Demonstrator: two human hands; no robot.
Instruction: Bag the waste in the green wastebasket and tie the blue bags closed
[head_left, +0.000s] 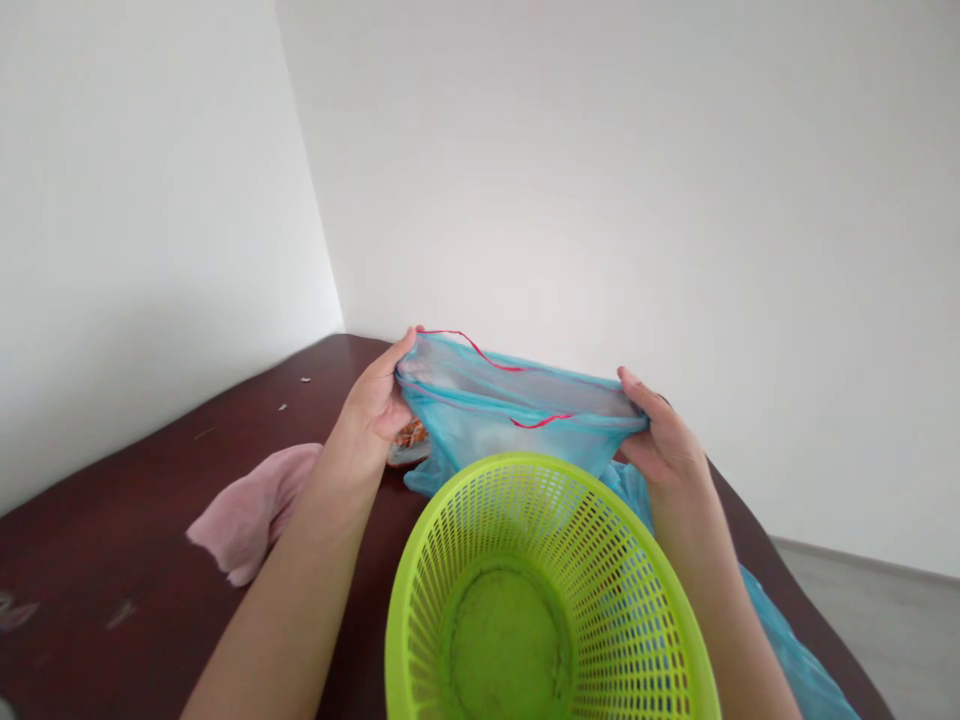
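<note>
A thin blue drawstring garbage bag point(517, 400) with red ties is stretched wide at its mouth between my two hands. My left hand point(382, 395) grips the rim at one end, thumb on top. At the other end my right hand point(660, 430) pinches the opposite side of the rim. The lower part of the bag hangs behind a lime-green slotted plastic basket point(510, 630). That basket stands tilted toward me, between my forearms, and nothing shows inside it. Neither hand touches the basket.
A pink cloth point(259, 510) lies crumpled on the dark red-brown table point(150, 500). Behind my left hand sits a pack with orange contents point(410, 437). More blue plastic point(795, 650) drapes near the table's right edge. White scraps dot the tabletop, and walls rise behind and left.
</note>
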